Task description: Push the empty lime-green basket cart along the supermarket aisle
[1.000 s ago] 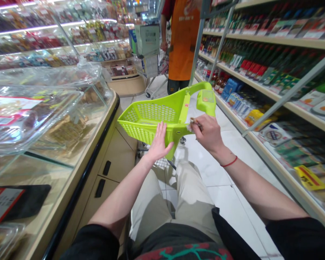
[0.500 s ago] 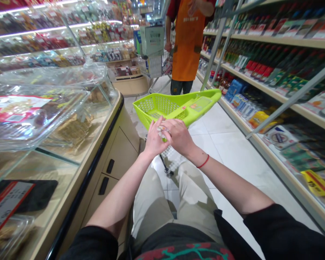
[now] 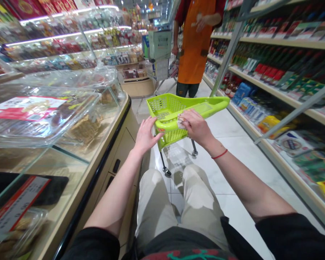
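A lime-green plastic shopping cart (image 3: 165, 108) stands upright on its wheels in the aisle right before me. My left hand (image 3: 145, 136) rests against the cart's near left corner, fingers stretched out and holding nothing. My right hand (image 3: 195, 126) lies on the cart's near rim by the handle (image 3: 206, 107), fingers curled around a small crumpled white wad (image 3: 180, 122). A red string circles my right wrist.
A glass-topped food counter (image 3: 56, 119) with a black edge runs along my left. Stocked shelves (image 3: 273, 72) line the right. A person in an orange apron (image 3: 196, 47) stands ahead beside a wire trolley holding a box (image 3: 159, 47). White tiled floor lies between.
The cart has swung down from tilted on its side to upright on its wheels. My hands met over the white wad, then parted; the left hand went to the cart's corner.
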`<state>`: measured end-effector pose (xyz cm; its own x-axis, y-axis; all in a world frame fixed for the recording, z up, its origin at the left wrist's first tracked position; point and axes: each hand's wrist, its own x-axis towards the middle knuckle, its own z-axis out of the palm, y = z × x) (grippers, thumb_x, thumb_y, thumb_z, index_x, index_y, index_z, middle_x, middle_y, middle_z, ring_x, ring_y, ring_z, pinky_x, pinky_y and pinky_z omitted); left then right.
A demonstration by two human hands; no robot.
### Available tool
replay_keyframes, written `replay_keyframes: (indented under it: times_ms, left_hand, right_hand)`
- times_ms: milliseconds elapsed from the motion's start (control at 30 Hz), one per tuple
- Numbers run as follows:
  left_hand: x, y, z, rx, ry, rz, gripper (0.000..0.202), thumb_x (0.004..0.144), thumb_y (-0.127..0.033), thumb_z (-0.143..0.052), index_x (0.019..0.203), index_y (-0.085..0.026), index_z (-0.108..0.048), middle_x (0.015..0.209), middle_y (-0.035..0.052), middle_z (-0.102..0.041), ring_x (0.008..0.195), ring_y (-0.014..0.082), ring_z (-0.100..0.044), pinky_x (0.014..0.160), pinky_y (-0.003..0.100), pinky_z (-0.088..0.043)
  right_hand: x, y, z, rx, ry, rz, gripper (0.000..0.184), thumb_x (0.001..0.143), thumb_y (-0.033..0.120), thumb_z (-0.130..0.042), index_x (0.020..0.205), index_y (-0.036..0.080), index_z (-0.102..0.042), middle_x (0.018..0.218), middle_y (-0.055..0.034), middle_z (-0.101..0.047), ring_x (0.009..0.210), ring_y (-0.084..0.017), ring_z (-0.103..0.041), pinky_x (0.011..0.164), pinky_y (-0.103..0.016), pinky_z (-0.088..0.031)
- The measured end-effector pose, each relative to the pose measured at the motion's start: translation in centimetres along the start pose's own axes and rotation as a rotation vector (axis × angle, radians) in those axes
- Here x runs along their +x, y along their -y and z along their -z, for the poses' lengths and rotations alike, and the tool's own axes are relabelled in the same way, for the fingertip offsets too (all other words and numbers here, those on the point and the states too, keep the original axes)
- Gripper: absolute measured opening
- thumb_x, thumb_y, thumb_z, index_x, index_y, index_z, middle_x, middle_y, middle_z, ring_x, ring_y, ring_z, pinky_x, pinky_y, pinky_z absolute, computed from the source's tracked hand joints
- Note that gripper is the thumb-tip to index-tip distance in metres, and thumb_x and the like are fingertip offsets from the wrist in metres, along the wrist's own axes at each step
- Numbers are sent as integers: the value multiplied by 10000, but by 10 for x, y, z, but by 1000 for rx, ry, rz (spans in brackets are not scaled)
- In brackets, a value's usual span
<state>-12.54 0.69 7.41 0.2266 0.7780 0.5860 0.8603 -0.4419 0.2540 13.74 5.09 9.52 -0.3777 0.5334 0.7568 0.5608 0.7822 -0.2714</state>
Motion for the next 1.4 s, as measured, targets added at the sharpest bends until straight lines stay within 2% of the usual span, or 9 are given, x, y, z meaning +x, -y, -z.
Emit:
replay_keyframes:
  times_ms: [100, 200, 333, 433, 533, 900, 1067, 1233, 1400]
  left_hand:
    - [-1, 7, 5, 39, 28, 22, 627, 898, -378, -679, 1467, -222, -465, 1517, 119, -560, 1494, 300, -426, 1251, 562, -296]
    - [-2, 9, 6, 88, 28, 40, 614, 915, -348, -656, 1478, -197, -464, 1513, 139, -561, 1504, 307, -409, 1251, 565, -296]
    - [-2, -9, 3, 138, -37, 33, 702, 923, -264, -587, 1568, -153, -334, 1591, 178, -456, 1537, 305, -346, 1267, 555, -269]
    - [-1, -33, 0, 162, -52, -60, 734, 921, -207, -541, 1598, -139, -265, 1640, 173, -379, 1568, 287, -272, 1299, 539, -194]
    - [0, -44, -2, 193, -92, -20, 687, 929, -148, -476, 1586, -108, -278, 1631, 196, -385, 1562, 289, -287, 1291, 536, -231]
    - [-21, -8, 3, 172, -236, 89, 683, 919, -139, -453, 1577, -102, -274, 1619, 214, -396, 1563, 307, -276, 1274, 570, -277]
    - [-24, 0, 6, 208, -266, 85, 560, 962, -173, -446, 1512, -82, -401, 1514, 230, -528, 1507, 316, -399, 1272, 574, -281]
    - [-23, 10, 14, 205, -228, 113, 582, 963, -224, -523, 1524, -107, -418, 1487, 215, -560, 1462, 325, -464, 1269, 557, -295]
    - [-19, 5, 12, 207, -220, 110, 633, 948, -248, -589, 1544, -141, -406, 1486, 181, -572, 1445, 322, -489, 1261, 530, -327]
  right_hand:
    - [7, -16, 4, -13, -66, -107, 313, 1025, 346, -423, 1130, 225, -692, 1182, -114, -745, 1226, -288, -633, 1160, -524, -404]
    - [14, -24, 4, -23, -55, -147, 319, 1028, 379, -431, 1065, 213, -702, 1056, -119, -751, 1041, -278, -672, 1036, -483, -492]
    - [19, -17, -1, -27, -38, -100, 304, 1028, 360, -441, 1031, 204, -701, 1022, -119, -732, 988, -260, -653, 916, -409, -532]
    - [19, -2, -7, -45, -41, -86, 276, 1026, 317, -449, 1022, 203, -700, 1009, -112, -733, 970, -252, -648, 908, -388, -521]
    - [20, 14, -13, -96, -46, -87, 259, 1020, 266, -451, 1014, 193, -699, 996, -114, -731, 955, -254, -638, 895, -379, -506]
    - [42, 90, -56, -188, 8, -110, 267, 1041, 253, -440, 1179, 160, -649, 1006, -134, -729, 931, -276, -635, 861, -389, -474]
    - [54, 116, -79, -211, 134, -39, 241, 1037, 227, -467, 972, 176, -694, 1034, -130, -725, 973, -265, -642, 892, -384, -491]
    - [50, 111, -83, -170, 96, -31, 241, 1019, 176, -494, 973, 143, -728, 1124, -161, -729, 1205, -270, -625, 1082, -401, -469]
    - [38, 75, -72, -62, -37, -72, 254, 1009, 175, -484, 1052, 185, -734, 1191, -132, -733, 1272, -264, -617, 1140, -468, -474]
